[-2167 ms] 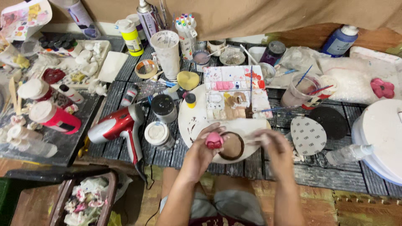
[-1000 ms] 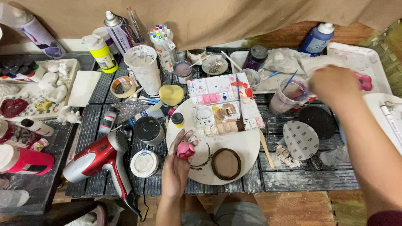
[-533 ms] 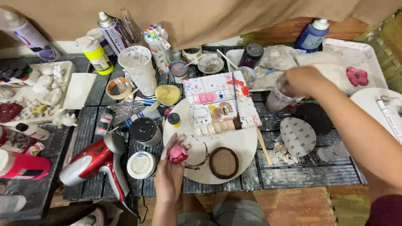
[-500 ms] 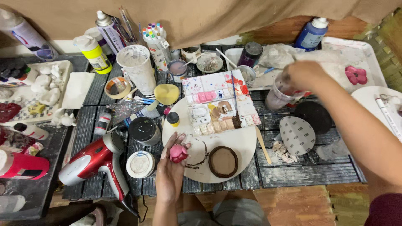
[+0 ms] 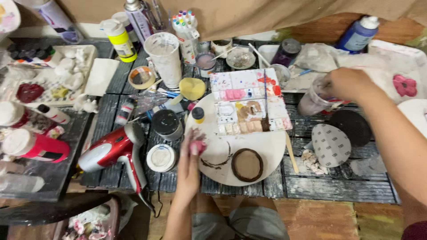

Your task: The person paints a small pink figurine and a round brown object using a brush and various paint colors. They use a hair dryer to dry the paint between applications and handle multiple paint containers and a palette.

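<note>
Pink piece (image 5: pixel 197 146) pinched in left hand (image 5: pixel 189 166) fingers above round white palette (image 5: pixel 267 153); right hand (image 5: pixel 346 84) far right, fingers clenched at plastic cup (image 5: pixel 311 101).

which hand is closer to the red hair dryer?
Left. The left hand holds a small pink piece just right of the red hair dryer, with a white-lidded jar between them. The right hand is far across the table at a plastic cup.
</note>
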